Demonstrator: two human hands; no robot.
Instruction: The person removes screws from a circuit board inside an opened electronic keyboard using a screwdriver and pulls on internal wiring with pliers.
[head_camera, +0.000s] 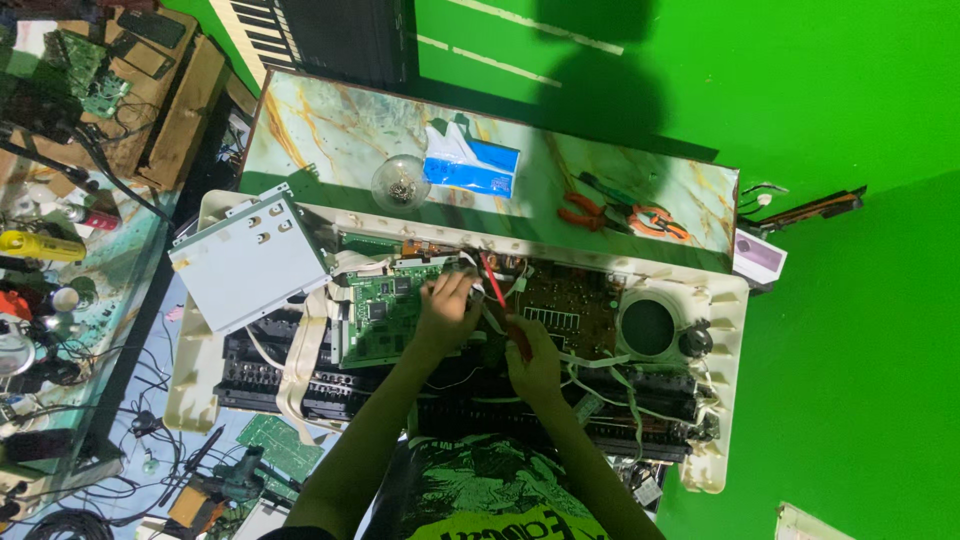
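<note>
A person bends over an opened electronic keyboard (200, 370), its cream shell lying across the surface with the insides showing: one green circuit board (385, 310) left of centre, one brown circuit board (570, 305) to its right, and one round speaker (648, 327) further right again. The left hand (447, 308) rests on the right edge of the green circuit board, fingers curled narrow around a small part too hidden to name. The right hand (533, 362), just below the brown circuit board, is closed around a red-handled screwdriver (496, 285) whose shaft slants up toward the top edge of the keyboard's shell. Both forearms reach in from the bottom of the view, bent at the elbow and nearly meeting at the wrists. A grey metal plate (250, 260) leans on the keyboard's left end. Above the keyboard runs a marble-patterned board (320, 130) carrying one clear glass bulb (400, 183), one blue-and-white tissue pack (471, 160), rectangular and soft, and two orange-handled pliers (590, 210). One small white-and-purple box (760, 257) sits off the board's right corner, against a green floor (850, 380).
</note>
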